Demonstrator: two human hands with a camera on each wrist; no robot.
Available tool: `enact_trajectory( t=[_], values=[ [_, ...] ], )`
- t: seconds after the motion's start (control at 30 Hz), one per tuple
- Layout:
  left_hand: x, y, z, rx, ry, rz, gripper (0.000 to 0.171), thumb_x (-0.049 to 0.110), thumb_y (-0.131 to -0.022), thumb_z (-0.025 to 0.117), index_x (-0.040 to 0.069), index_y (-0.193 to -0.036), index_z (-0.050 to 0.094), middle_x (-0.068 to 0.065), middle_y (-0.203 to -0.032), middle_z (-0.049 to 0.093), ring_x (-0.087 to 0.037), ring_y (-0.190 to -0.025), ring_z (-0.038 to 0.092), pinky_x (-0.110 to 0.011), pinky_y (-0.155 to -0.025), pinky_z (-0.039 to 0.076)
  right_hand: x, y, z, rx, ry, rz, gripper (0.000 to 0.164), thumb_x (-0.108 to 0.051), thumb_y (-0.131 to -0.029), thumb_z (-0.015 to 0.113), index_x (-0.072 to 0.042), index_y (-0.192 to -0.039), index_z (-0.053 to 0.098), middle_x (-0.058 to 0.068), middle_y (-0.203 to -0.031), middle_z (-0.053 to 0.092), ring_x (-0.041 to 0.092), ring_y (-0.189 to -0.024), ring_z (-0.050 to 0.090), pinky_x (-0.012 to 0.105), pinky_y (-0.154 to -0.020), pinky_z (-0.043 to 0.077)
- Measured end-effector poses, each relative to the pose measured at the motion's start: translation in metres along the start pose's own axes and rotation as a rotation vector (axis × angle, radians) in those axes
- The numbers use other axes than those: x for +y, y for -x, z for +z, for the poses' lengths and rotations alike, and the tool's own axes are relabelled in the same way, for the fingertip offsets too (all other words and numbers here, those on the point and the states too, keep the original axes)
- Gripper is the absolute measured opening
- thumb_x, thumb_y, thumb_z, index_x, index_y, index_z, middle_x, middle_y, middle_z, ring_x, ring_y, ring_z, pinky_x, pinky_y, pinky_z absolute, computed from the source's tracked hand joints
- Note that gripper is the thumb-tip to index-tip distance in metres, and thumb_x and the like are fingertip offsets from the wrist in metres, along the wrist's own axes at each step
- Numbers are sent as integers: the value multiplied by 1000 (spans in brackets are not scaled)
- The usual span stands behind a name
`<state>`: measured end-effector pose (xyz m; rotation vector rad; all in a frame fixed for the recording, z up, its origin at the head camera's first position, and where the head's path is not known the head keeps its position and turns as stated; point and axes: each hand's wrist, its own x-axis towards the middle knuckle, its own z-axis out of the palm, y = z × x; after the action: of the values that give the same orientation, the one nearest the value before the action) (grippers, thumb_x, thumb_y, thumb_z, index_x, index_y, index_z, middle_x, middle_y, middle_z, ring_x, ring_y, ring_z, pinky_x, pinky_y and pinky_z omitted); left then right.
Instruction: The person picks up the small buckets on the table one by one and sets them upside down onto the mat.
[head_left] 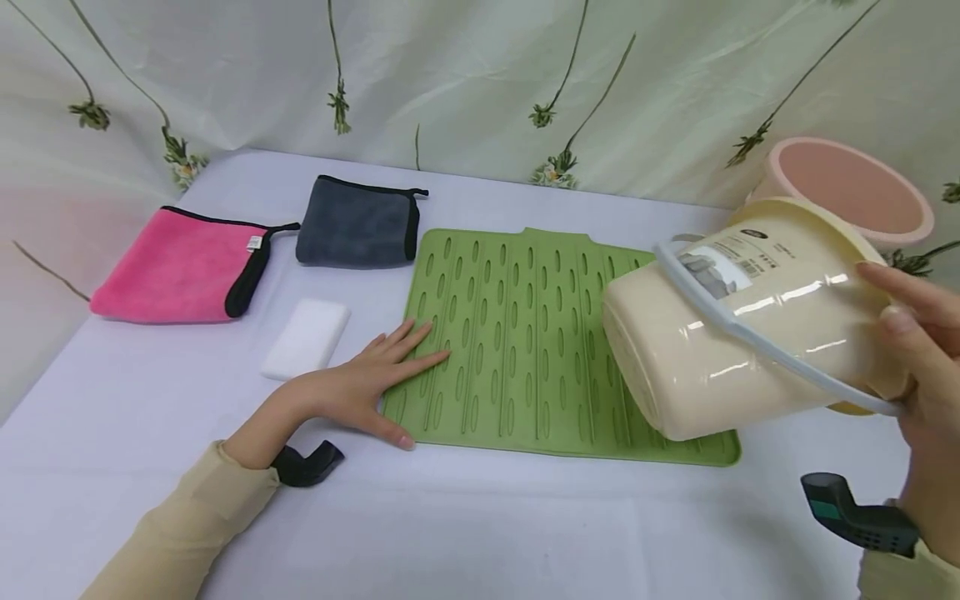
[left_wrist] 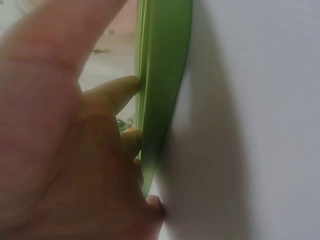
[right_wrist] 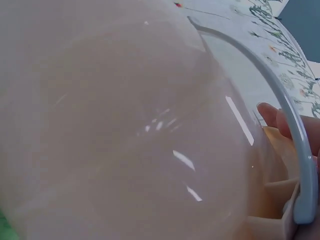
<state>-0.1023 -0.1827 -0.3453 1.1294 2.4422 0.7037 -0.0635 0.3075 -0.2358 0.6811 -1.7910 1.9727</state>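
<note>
A cream plastic bucket (head_left: 720,375) with a grey-blue handle (head_left: 780,354) is tilted on its side over the right part of a green ribbed mat (head_left: 510,350). My right hand (head_left: 930,342) grips the bucket near its rim, with fingers along the outer wall. In the right wrist view the bucket's glossy wall (right_wrist: 125,120) fills most of the picture; the handle's hinge (right_wrist: 304,212) sits near my fingers. Fingers spread, my left hand (head_left: 363,383) rests on the mat's front left corner. The left wrist view has its fingertips touching the mat's raised edge (left_wrist: 167,75).
A pink bucket (head_left: 783,167) stands at the back right, partly behind the cream one. On the left lie a folded pink cloth (head_left: 172,271), a folded dark grey cloth (head_left: 352,225) and a white block (head_left: 306,337). A flower-patterned curtain (head_left: 465,83) hangs behind the white table.
</note>
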Motion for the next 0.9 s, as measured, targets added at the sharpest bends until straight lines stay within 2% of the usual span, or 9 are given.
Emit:
enact_trajectory(
  t=[0.07,0.2,0.27,0.4,0.47,0.6,0.73,0.83,0.9],
  values=[
    [0,-1,0,0,-3,0,106,54,-70,76,7,-149,23,-19,-153,-8,-35,-137,-14,-58,-105,-1,0,-3,10,-75,-61,32,27,10,-92,49,17,-118,54,17,-115,57,20,-80,64,22,-68,51],
    [1,-1,0,1,-9,-6,107,55,-70,75,8,-150,21,-18,-153,-8,-35,-137,-14,-57,-105,-1,0,-3,21,-168,-123,159,31,10,-95,42,12,-125,51,16,-121,52,19,-84,61,25,-64,53],
    [2,-1,-1,16,1,-19,110,56,-70,75,11,-151,16,-16,-154,-8,-36,-137,-12,-58,-105,1,3,-4,26,-224,-169,181,33,11,-96,39,12,-126,50,16,-122,52,18,-85,60,25,-64,53],
    [15,-5,-9,127,4,5,118,52,-68,78,19,-152,3,-10,-155,-9,-33,-138,-9,-57,-106,6,10,-9,34,-322,-233,191,34,12,-96,36,11,-128,49,15,-120,54,18,-83,62,24,-64,53],
    [29,-9,-16,209,-17,58,122,49,-66,82,21,-152,-1,-6,-155,-10,-30,-139,-8,-56,-106,9,13,-11,38,-347,-221,193,35,12,-96,36,10,-128,50,14,-120,54,18,-84,61,23,-64,53],
    [64,-25,-33,336,-66,226,125,48,-62,84,19,-152,2,-2,-155,-9,-25,-139,-8,-54,-107,11,19,-14,45,-390,-205,200,35,10,-96,37,7,-128,52,13,-122,53,18,-86,59,22,-64,52],
    [92,-46,-41,378,-72,379,124,54,-61,82,18,-152,6,-1,-156,-6,-26,-139,-8,-51,-108,6,27,-17,53,-414,-280,241,35,6,-97,39,4,-129,53,12,-121,52,18,-87,59,24,-65,52],
    [102,-58,-43,397,-58,466,120,53,-62,82,15,-152,11,-4,-156,1,-27,-140,-6,-48,-109,3,32,-17,57,-414,-328,289,35,3,-98,40,0,-130,54,11,-122,51,17,-90,59,25,-67,52],
    [105,-64,-44,407,-35,503,114,50,-64,82,12,-150,19,-5,-156,8,-26,-140,-2,-47,-109,3,34,-17,60,-402,-306,306,35,0,-98,42,-4,-130,56,9,-123,50,17,-91,59,25,-66,52]
  ],
)
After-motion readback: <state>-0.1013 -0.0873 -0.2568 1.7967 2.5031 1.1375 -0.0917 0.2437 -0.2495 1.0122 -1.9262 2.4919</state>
